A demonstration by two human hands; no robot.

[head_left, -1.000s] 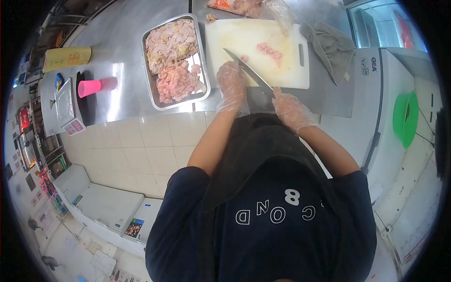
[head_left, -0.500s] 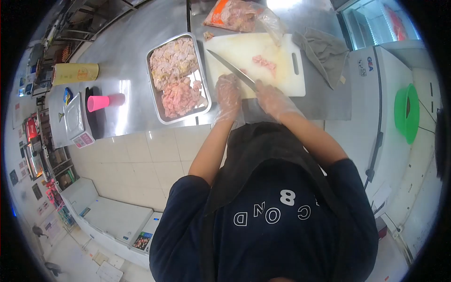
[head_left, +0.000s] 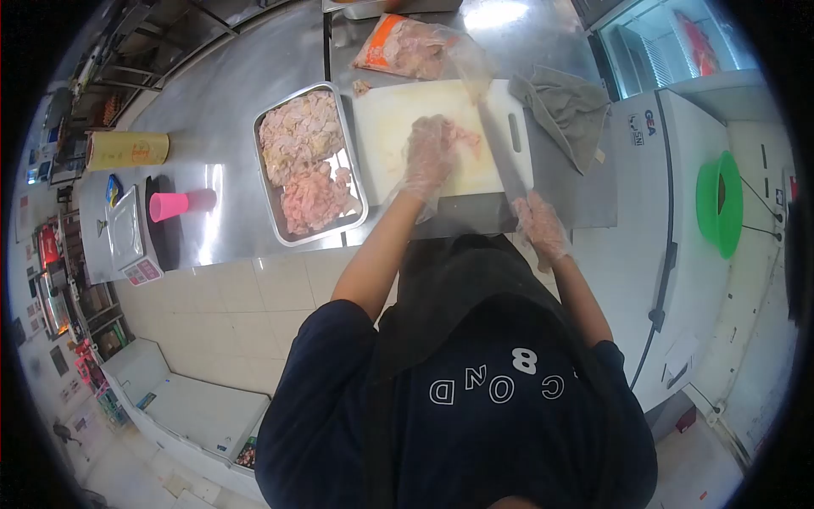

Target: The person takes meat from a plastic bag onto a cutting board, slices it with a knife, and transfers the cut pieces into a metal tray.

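In a clear plastic glove, my left hand point(head_left: 431, 154) is over the middle of the white cutting board point(head_left: 394, 110), beside small pieces of pink meat point(head_left: 465, 142); its fingers are smeared by motion. My right hand point(head_left: 541, 226), also gloved, grips the handle of a long knife point(head_left: 504, 159) at the board's lower right edge. The blade points up and away across the board's right part and looks blurred. Left of the board, a metal tray point(head_left: 359, 188) holds pale chopped meat point(head_left: 301, 127) and pinker pieces point(head_left: 312, 199).
Behind the board lies a plastic bag of meat point(head_left: 407, 48). A grey cloth point(head_left: 564, 114) rests to its right. Further left are a pink cup point(head_left: 169, 206), a scale point(head_left: 129, 233) and a yellow roll point(head_left: 129, 148). A green basin point(head_left: 719, 204) is at far right.
My left hand has moved up and inward over the board to the meat pieces. The knife in my right hand has swung from the board's left side to its right. The view has shifted.
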